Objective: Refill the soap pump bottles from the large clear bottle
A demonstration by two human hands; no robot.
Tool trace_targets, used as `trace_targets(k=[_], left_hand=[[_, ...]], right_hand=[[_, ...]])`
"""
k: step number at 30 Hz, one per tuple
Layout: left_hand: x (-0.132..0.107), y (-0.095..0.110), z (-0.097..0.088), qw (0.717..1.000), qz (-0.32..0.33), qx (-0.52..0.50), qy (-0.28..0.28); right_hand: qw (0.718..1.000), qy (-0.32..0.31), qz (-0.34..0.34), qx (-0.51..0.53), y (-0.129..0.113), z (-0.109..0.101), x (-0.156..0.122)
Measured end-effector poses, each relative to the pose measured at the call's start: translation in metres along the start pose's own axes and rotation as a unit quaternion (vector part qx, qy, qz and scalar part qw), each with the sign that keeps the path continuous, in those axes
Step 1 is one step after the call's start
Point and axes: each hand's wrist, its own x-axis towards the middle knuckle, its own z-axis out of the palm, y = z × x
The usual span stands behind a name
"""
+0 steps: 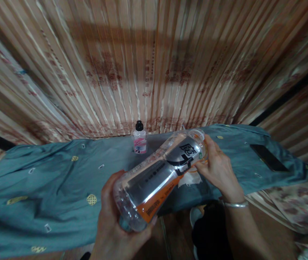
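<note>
I hold a clear plastic bottle (156,177) with an orange, black and silver label, tilted on its side over a blue-green cloth (61,184). My left hand (116,224) is wrapped round the bottle's base. My right hand (219,169) grips the neck end, fingers closed near the cap. A silver bangle (235,204) sits on my right wrist. A small clear bottle (139,139) with a black cap and pink label stands upright on the cloth just beyond.
The cloth covers a long low surface and carries small yellow and white patterns. A dark flat rectangle (269,157) lies at its right end. Striped pinkish curtains (154,65) hang behind. A white scrap (189,178) lies under the big bottle.
</note>
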Motion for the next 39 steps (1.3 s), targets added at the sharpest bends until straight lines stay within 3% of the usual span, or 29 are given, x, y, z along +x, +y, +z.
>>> trace_targets(k=[13, 18, 24, 29, 33, 39], left_hand=[[-0.002, 0.004, 0.005, 0.997, -0.059, -0.040, 0.032], [-0.001, 0.003, 0.005, 1.000, -0.013, -0.021, 0.007], [-0.002, 0.010, 0.009, 0.994, -0.079, -0.051, 0.050], [-0.002, 0.008, 0.008, 0.999, -0.020, -0.025, 0.013], [-0.003, 0.012, 0.011, 0.993, -0.083, -0.055, 0.060], [-0.002, 0.011, 0.009, 0.998, -0.039, -0.038, 0.030]], right_hand=[[1.000, -0.012, 0.014, 0.009, -0.003, -0.003, 0.001], [1.000, -0.007, 0.010, 0.012, -0.001, -0.003, 0.000], [1.000, -0.005, 0.009, 0.008, 0.001, -0.001, 0.000], [1.000, -0.003, 0.006, 0.006, 0.001, -0.001, 0.000], [1.000, -0.002, 0.005, 0.008, 0.001, -0.001, 0.000], [1.000, -0.004, 0.009, 0.014, 0.001, -0.001, 0.000]])
